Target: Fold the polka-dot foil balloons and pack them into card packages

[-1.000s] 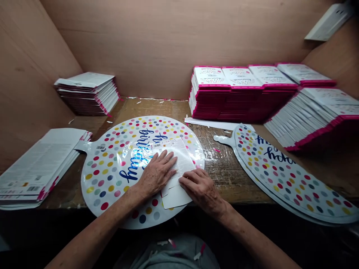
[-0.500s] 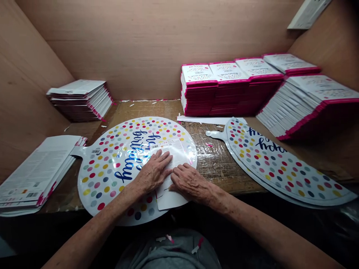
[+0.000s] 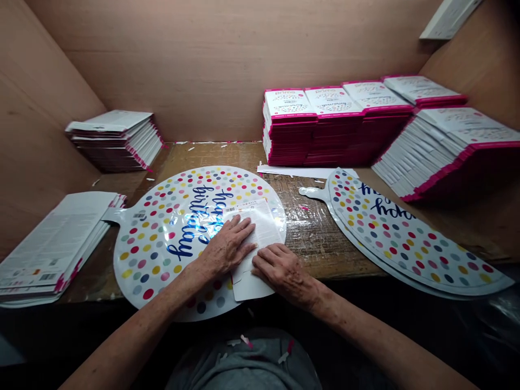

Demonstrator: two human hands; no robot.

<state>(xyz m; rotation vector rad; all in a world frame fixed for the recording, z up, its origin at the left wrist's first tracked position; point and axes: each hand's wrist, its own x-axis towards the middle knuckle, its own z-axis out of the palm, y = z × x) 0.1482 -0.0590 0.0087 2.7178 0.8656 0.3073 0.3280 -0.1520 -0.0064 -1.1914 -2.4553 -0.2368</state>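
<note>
A flat round balloon with coloured dots and blue "happy birthday" lettering lies on the table, its neck to the left. On its right part rests a white printed card sleeve, slightly tilted. My left hand lies on the sleeve's left side with its fingers spread. My right hand is at the sleeve's lower right, fingers curled and pressed together at its edge; what they pinch is hidden beneath them. The two hands are close together.
Folded balloons lie at the right, over the table edge. Pink-edged packet stacks stand at the back right. Other card stacks are at the back left and front left. A white strip and paper scraps lie on the table.
The card sleeve and both my hands have shifted slightly to the right over the balloon. My right hand's fingers are still curled at the sleeve's edge.
</note>
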